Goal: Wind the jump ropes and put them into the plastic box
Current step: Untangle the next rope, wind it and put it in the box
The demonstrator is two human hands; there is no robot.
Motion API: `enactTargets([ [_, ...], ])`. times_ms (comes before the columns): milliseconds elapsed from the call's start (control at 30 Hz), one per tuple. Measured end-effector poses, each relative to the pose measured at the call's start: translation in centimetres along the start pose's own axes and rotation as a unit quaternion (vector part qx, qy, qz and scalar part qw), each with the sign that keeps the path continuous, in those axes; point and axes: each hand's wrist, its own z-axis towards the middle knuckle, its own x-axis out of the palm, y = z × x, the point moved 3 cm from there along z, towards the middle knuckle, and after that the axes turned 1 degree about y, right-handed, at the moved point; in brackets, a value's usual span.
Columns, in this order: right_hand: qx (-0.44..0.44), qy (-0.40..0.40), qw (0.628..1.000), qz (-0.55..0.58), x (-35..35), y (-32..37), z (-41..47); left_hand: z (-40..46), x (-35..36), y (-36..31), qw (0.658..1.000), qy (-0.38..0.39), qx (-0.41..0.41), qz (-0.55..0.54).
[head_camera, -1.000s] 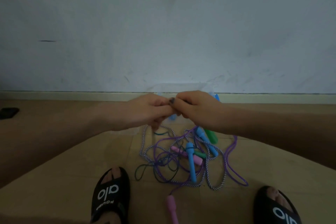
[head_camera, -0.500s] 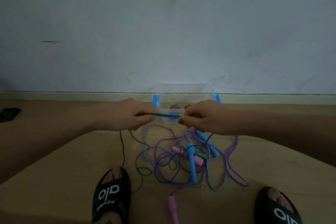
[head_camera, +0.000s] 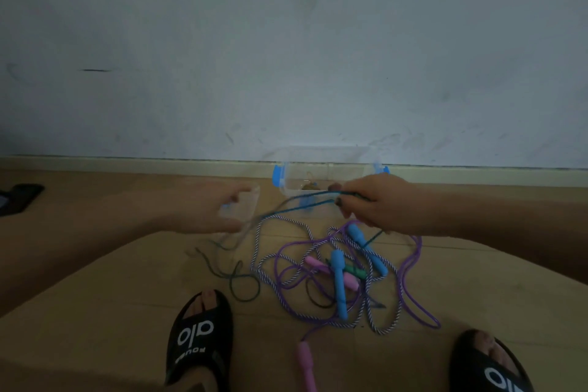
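Early stage. Right hand fingers pinch dark green rope; left hand blurred, grip unclear. Plastic box seemingly near-empty; tangled ropes on floor unwound.

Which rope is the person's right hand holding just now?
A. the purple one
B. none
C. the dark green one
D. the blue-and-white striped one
C: the right hand pinches the dark green rope, which stretches across toward the left hand; the purple rope and the striped rope lie on the floor.
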Motion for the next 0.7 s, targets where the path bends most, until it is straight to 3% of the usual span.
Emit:
enactTargets([
  [67, -0.034, -0.011, 0.999, 0.011, 0.2, 1.6, 0.4, -0.3, -0.7, -4.5, 0.986, -0.019, 0.081, -0.147],
  [133, -0.064, -0.019, 0.997, 0.027, 0.4, 2.9, 0.8, -0.1, -1.4, -7.8, 0.962, -0.025, 0.16, -0.22],
  [300, -0.051, -0.048, 0.994, 0.078, -0.4, 3.0, 0.6, 0.1, -3.1, -9.6, 0.927, -0.01, 0.19, -0.322],
  [367, -0.038, -0.031, 0.997, 0.065, -0.3, 2.2, 0.1, 0.3, -2.9, -8.1, 0.951, -0.024, 0.19, -0.244],
  [467, -0.015, 0.01, 1.0, 0.008, 0.0, 0.3, -0.7, 0.6, -1.6, -3.7, 0.992, -0.029, 0.113, 0.04],
  [567, 0.011, 0.012, 1.0, -0.001, -0.4, -1.0, -1.0, 0.0, -0.3, 0.1, 0.963, 0.068, -0.052, 0.255],
  [633, 0.013, -0.003, 1.0, 0.008, -0.6, -0.6, -0.8, -0.6, 0.2, 0.3, 0.957, 0.092, -0.068, 0.266],
  [700, -0.006, -0.019, 1.0, 0.012, -0.6, 0.6, -0.4, -0.5, 0.6, -0.8, 0.994, 0.045, -0.021, 0.097],
])
